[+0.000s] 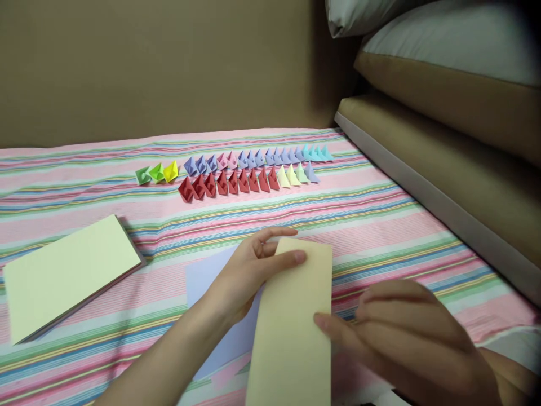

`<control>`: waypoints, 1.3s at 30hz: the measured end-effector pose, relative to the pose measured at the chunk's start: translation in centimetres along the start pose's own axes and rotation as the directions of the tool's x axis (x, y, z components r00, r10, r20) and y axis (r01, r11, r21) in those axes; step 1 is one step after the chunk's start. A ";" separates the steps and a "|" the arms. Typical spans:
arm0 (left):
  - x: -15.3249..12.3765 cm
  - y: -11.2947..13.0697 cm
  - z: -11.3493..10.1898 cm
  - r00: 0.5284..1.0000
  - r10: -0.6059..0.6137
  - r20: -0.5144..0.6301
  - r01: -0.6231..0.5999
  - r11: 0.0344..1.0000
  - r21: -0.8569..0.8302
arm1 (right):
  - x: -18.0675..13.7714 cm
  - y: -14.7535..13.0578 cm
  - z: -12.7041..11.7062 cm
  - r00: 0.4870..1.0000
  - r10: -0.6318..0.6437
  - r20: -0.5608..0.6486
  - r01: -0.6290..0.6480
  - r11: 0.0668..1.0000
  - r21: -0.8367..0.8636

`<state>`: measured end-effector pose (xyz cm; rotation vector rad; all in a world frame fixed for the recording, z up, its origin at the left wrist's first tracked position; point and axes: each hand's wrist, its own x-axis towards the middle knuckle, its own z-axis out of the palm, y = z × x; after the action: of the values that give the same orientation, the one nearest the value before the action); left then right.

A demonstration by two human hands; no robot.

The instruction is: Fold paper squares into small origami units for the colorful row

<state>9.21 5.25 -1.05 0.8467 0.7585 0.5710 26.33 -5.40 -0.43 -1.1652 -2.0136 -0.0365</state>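
Note:
A long cream-yellow strip of paper [295, 321], seemingly folded lengthwise, is held upright in front of me. My left hand [264, 262] grips its top, thumb across the front and fingers behind. At the strip's right edge, my right hand [393, 330] has its thumb tip on the paper, with the other fingers curled and slightly blurred. A lavender sheet [211, 282] lies beneath, partly covered by my left forearm and the strip. Small pink and green paper bits [228, 375] show at that sheet's lower edge.
Folded paper boats stand in rows farther back: red ones [232, 182], purple ones [257, 159], light blue ones [316, 153], and a few green and yellow ones [157, 173]. A paper stack [71, 276] lies left on the striped cloth [160, 237]. Cushions [443, 146] border the right.

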 end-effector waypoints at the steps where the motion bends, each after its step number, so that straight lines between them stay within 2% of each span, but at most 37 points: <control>1: 0.1 0.0 0.0 0.999 0.043 -0.028 -0.042 0.999 0.017 | 0.6 0.5 0.0 0.999 -0.025 -0.020 0.026 0.999 0.027; 3: 0.3 0.0 -0.1 0.987 0.151 -0.057 -0.150 0.988 0.028 | 1.7 1.5 0.0 0.984 0.147 -0.100 -0.142 0.988 0.055; 4: 0.4 0.0 -0.1 0.979 0.201 -0.043 -0.200 0.980 0.017 | 2.2 1.9 0.0 0.947 0.295 -0.126 -0.275 0.949 0.152; 5: 0.5 0.0 -0.1 0.971 0.237 -0.013 -0.237 0.971 -0.001 | 2.5 2.4 0.2 0.889 0.450 -0.086 -0.412 0.866 0.284; 7: 0.4 -0.1 -0.1 0.962 0.267 0.065 -0.265 0.964 -0.030 | 2.8 3.1 0.5 0.743 0.656 0.133 -0.609 0.580 0.540; 9: 0.2 -0.3 0.0 0.962 0.247 0.118 -0.249 0.968 0.009 | 2.9 3.5 0.9 0.615 0.706 0.351 -0.704 0.291 0.648; 10: 0.1 -0.4 0.1 0.966 0.224 0.125 -0.232 0.972 0.046 | 2.8 3.6 1.1 0.573 0.699 0.428 -0.721 0.182 0.668; 11: 0.0 -0.5 0.2 0.972 0.199 0.122 -0.210 0.974 0.084 | 2.8 3.6 1.3 0.541 0.686 0.486 -0.731 0.098 0.676; 13: -0.1 -0.8 0.4 0.985 0.139 0.101 -0.152 0.979 0.133 | 2.8 3.5 1.6 0.514 0.666 0.540 -0.729 0.006 0.685; 16: -0.1 -1.0 0.5 0.995 0.074 0.069 -0.083 0.986 0.142 | 2.8 3.2 1.7 0.507 0.665 0.549 -0.730 -0.008 0.683; 22: 0.2 -0.9 0.2 0.998 0.049 0.025 -0.052 0.991 0.127 | 2.8 3.2 1.8 0.521 0.685 0.510 -0.750 0.083 0.656; 25: 0.1 -0.7 0.2 0.998 0.061 -0.024 -0.058 0.994 0.097 | 2.7 2.9 1.7 0.532 0.672 0.515 -0.770 0.132 0.624; 28: 0.1 -0.5 0.3 0.993 0.090 -0.074 -0.085 0.994 0.072 | 2.8 2.5 1.6 0.537 0.639 0.552 -0.786 0.140 0.602; 33: 0.0 -0.5 0.1 0.983 0.116 -0.142 -0.104 0.991 0.085 | 3.0 2.1 1.5 0.504 0.618 0.603 -0.818 0.117 0.564; 39: 0.0 -0.4 0.1 0.980 0.116 -0.160 -0.098 0.989 0.114 | 3.2 2.1 1.6 0.519 0.620 0.589 -0.821 0.169 0.546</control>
<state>9.33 5.02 -1.39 0.9505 0.9052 0.7085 26.05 -1.31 -0.18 -1.3971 -1.0894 1.4478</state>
